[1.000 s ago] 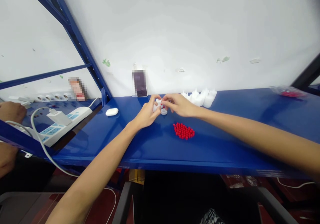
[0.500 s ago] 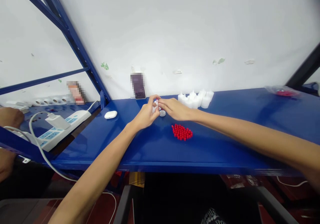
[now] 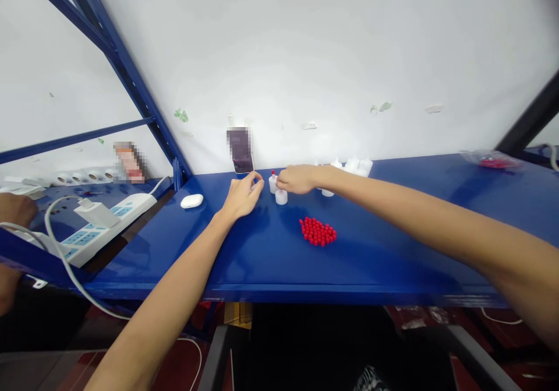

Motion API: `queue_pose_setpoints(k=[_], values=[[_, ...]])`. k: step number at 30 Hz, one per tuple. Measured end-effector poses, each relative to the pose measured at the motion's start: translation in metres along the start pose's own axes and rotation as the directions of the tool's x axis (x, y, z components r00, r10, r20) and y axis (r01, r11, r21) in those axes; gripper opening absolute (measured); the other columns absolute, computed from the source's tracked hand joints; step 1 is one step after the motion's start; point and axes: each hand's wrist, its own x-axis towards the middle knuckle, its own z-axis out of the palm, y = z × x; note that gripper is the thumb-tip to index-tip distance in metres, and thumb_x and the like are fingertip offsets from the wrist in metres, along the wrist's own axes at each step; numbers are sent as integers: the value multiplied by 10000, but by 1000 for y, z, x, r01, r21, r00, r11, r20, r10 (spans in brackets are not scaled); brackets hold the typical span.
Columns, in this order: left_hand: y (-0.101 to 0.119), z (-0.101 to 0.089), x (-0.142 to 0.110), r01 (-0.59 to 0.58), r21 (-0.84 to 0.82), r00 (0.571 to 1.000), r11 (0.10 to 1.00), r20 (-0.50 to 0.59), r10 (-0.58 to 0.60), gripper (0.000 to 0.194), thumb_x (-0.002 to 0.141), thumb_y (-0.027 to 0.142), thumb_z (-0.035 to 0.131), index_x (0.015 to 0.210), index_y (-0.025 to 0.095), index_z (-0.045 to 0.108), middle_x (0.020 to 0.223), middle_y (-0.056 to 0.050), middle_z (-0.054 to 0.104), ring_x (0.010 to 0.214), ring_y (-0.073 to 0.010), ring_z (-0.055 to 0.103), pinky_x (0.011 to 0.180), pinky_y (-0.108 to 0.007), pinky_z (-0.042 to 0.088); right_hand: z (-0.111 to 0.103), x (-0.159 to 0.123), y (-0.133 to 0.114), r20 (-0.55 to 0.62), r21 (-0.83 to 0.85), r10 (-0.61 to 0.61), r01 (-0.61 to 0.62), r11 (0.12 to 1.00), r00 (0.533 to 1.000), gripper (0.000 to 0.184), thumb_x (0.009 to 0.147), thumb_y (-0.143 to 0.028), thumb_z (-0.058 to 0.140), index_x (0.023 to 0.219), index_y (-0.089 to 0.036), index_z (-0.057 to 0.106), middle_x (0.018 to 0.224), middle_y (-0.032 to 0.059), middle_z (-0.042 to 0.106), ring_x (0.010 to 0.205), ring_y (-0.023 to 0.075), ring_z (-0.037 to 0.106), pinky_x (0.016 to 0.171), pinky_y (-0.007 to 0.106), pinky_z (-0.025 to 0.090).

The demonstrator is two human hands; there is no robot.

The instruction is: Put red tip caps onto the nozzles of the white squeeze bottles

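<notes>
My left hand [image 3: 241,196] rests on the blue shelf [image 3: 262,251], fingers loosely curled and nothing visible in them. Just to its right stands a small white candle piece with a red tip [image 3: 273,182]. The fingertips of my right hand [image 3: 297,179] are closed against that piece. A second small white cup [image 3: 282,197] sits just in front of it. A pile of several small red beads [image 3: 318,231] lies nearer to me, to the right. A cluster of white candles [image 3: 354,166] stands behind my right wrist, partly hidden by it.
A phone [image 3: 240,150] leans on the wall behind my hands. A white earbud case [image 3: 191,201] lies to the left. A power strip with a charger [image 3: 94,219] and cable sits on the neighbouring shelf, near another person's hand [image 3: 15,209]. A bag with red bits [image 3: 493,159] lies far right.
My hands have come apart. The left hand let go of the white piece and drew back left; the piece now stands on the shelf at my right fingertips.
</notes>
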Motion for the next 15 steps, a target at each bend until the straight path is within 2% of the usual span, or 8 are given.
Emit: queue_pose_setpoints(k=[3, 7, 8, 10, 12, 15], values=[[2, 1, -1, 27, -1, 1000, 1000, -4, -27, 258, 934, 374, 447, 1013, 207, 628, 662, -2, 612, 608, -188, 551, 642, -286, 365, 3, 2, -3, -34, 17, -6, 7, 1000, 999, 375, 988, -350, 394, 868, -159, 694, 848, 115, 690, 698, 187, 578, 632, 320, 351], [5, 2, -3, -40, -11, 999, 999, 2, 40, 238, 932, 348, 447, 995, 213, 632, 659, 1, 608, 624, -191, 564, 634, -284, 362, 4, -19, 0, -130, 44, 13, -7, 999, 991, 406, 996, -436, 378, 946, -165, 677, 832, 115, 679, 690, 195, 566, 606, 318, 332], [6, 2, -3, -55, -9, 998, 998, 1, 55, 240, 934, 347, 443, 991, 214, 634, 659, 1, 604, 626, -190, 563, 632, -283, 360, 3, -27, 1, -105, 50, -2, 7, 999, 994, 372, 984, -426, 411, 926, -167, 673, 805, 104, 672, 671, 189, 556, 600, 316, 329], [9, 3, -4, -67, 0, 998, 998, -11, 67, 255, 937, 357, 435, 987, 212, 640, 657, -1, 592, 623, -189, 558, 628, -283, 357, 2, -42, 1, 19, 112, -78, 76, 991, 997, 256, 944, -359, 502, 876, -175, 667, 759, 65, 660, 635, 165, 539, 599, 306, 338], [11, 4, -4, -67, 5, 998, 998, -16, 67, 272, 940, 369, 430, 997, 210, 642, 663, -5, 593, 622, -188, 555, 627, -282, 356, 2, -54, 0, 150, 212, -145, 112, 971, 978, 187, 905, -310, 560, 829, -177, 667, 730, 36, 655, 615, 145, 534, 599, 294, 356], [14, 6, -5, -66, 7, 998, 998, -1, 66, 265, 935, 361, 434, 1015, 212, 638, 680, -7, 610, 619, -186, 556, 629, -282, 358, 5, -59, -1, 223, 329, -191, 111, 938, 956, 159, 864, -312, 616, 814, -176, 682, 755, 24, 684, 640, 139, 566, 612, 287, 388]])
